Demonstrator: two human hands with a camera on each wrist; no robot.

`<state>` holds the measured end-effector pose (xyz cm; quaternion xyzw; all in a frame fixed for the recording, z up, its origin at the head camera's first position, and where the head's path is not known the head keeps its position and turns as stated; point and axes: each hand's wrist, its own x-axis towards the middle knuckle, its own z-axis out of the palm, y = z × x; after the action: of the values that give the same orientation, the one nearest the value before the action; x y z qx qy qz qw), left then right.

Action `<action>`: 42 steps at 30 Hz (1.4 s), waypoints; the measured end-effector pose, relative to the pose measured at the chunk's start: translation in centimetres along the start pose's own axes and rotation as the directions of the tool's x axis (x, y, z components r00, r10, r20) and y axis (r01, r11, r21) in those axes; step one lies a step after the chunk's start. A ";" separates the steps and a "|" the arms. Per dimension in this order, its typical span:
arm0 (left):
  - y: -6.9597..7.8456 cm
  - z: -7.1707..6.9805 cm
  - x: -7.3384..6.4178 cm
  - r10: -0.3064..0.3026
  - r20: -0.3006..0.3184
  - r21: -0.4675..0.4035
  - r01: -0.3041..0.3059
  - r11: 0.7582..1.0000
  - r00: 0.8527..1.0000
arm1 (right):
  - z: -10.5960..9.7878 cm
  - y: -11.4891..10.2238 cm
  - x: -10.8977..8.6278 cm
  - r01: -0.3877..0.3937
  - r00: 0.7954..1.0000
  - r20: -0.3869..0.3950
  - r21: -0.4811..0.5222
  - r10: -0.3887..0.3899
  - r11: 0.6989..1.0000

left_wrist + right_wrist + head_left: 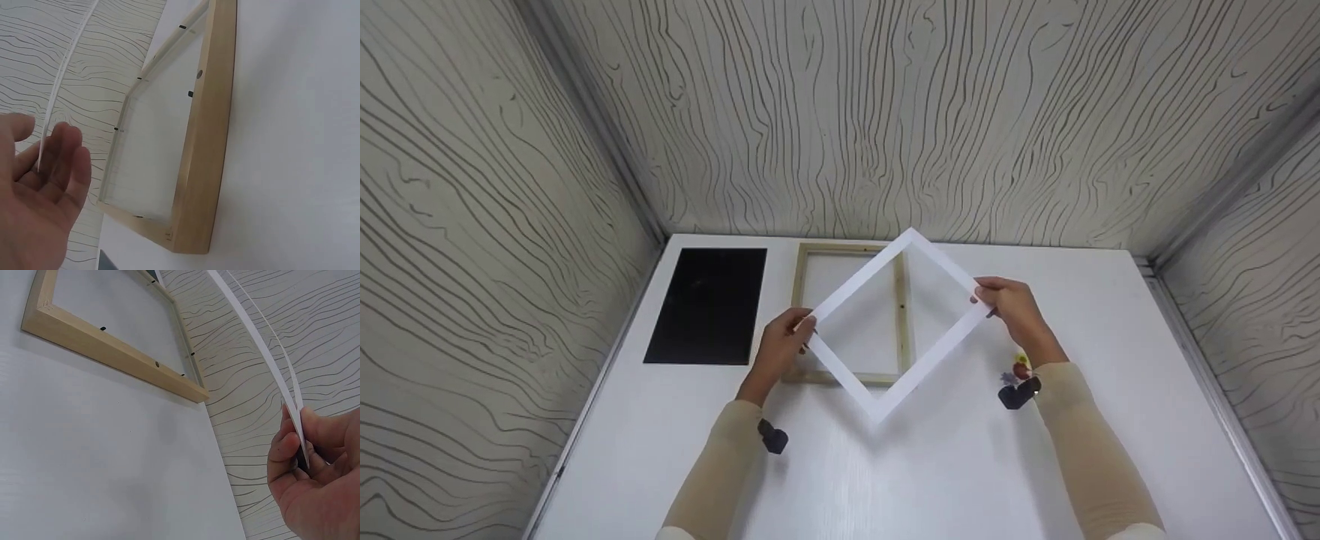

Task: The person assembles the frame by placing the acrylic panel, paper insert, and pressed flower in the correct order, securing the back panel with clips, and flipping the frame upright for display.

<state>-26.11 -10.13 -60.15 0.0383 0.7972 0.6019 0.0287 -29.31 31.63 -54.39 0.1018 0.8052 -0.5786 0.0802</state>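
Note:
A thin white picture mat (pixel 930 360) with a square opening is held up, turned like a diamond. My left hand (pixel 780 341) pinches its left corner, the thumb showing on the near face. At the opposite corner, my right hand (pixel 1016 307) grips it between thumb and fingers. Below the mat, and partly covered by it in the head view, a light wooden picture frame (pixel 901 322) lies on the table. The mat's strip (pixel 259 340) appears nearly edge-on and slightly bowed in the right wrist view. Small dark tabs (pixel 190 94) line the frame's inner side.
A black rectangular panel (pixel 709 307) lies left of the frame on the white table (pixel 840 480). Small colourful flower-like pieces (pixel 1021 366) show beside the right wrist. Wood-grain patterned walls (pixel 855 112) stand around the table's back and sides.

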 end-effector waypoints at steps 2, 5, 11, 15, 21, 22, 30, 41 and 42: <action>0.0 0.1 -0.1 -0.003 0.008 -0.016 0.003 1.000 1.000 | 0.2 0.1 0.1 0.008 1.000 0.004 0.004 -0.008 1.000; 0.1 0.2 -0.2 -0.023 0.013 -0.033 0.024 0.999 1.000 | 0.5 0.2 0.2 0.013 1.000 -0.001 0.008 -0.013 1.000; 0.1 0.5 -0.2 -0.041 -0.005 -0.046 0.040 0.998 0.999 | 0.8 0.2 0.3 -0.010 0.999 -0.036 0.033 0.011 0.999; -0.1 0.7 0.1 -0.029 -0.025 -0.054 0.028 0.998 0.999 | 1.3 0.3 0.3 -0.026 0.998 -0.054 0.103 0.032 0.994; -0.3 1.0 0.0 -0.035 -0.046 -0.071 0.031 0.997 0.998 | 2.3 0.2 -0.5 -0.053 0.998 -0.033 0.189 0.060 0.980; -0.3 1.1 0.0 -0.038 -0.053 -0.074 0.034 0.997 0.998 | 2.5 0.2 -0.7 -0.053 0.998 -0.027 0.202 0.059 0.978; -0.3 1.4 -0.3 -0.060 -0.120 -0.105 0.048 0.993 0.991 | 4.7 0.3 -1.6 -0.027 0.999 0.036 0.215 0.019 0.976; -0.9 2.0 -0.6 -0.048 -0.212 -0.183 0.009 0.983 0.976 | 8.7 0.8 -3.1 -0.002 0.995 0.101 0.165 -0.015 0.986; -0.9 2.0 -0.6 -0.053 -0.218 -0.188 0.011 0.982 0.975 | 8.9 0.8 -3.2 0.000 0.995 0.103 0.157 -0.016 0.988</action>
<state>-25.32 -8.50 -61.58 -0.0449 0.7363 0.6735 -0.0471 -25.88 23.21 -57.21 0.0743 0.7523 -0.6450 0.1115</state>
